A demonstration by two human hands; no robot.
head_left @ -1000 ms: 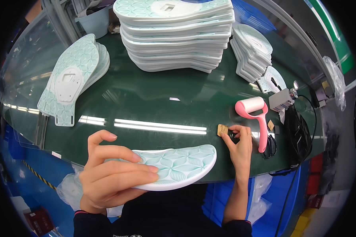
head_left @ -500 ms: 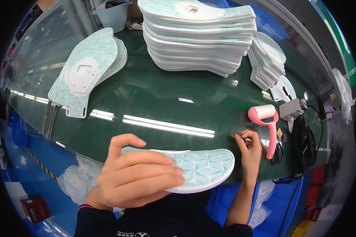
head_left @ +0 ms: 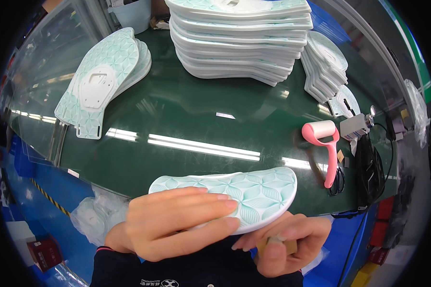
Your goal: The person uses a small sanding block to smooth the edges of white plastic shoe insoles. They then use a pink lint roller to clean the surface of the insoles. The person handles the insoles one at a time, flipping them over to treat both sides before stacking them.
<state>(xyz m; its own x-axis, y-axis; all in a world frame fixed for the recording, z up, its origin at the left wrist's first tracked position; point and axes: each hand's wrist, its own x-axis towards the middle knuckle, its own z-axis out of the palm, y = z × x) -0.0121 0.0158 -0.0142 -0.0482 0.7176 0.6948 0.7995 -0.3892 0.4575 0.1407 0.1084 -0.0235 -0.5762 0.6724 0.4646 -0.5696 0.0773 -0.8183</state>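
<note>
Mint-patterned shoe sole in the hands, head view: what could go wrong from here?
1. The pale mint shoe sole with a leaf pattern is held off the table edge by the left hand; a slip could drop it to the floor.
2. The right hand works underneath with a small tan block, largely hidden, so misplacement is possible.
3. The tall stack of white soles overhangs unevenly and might slide if bumped.

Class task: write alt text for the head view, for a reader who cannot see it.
A left hand holds a pale teal patterned shoe sole over a dark green table, while the right hand beneath pinches a small tan piece. Stacks of soles and a pink roller lie beyond.
</note>
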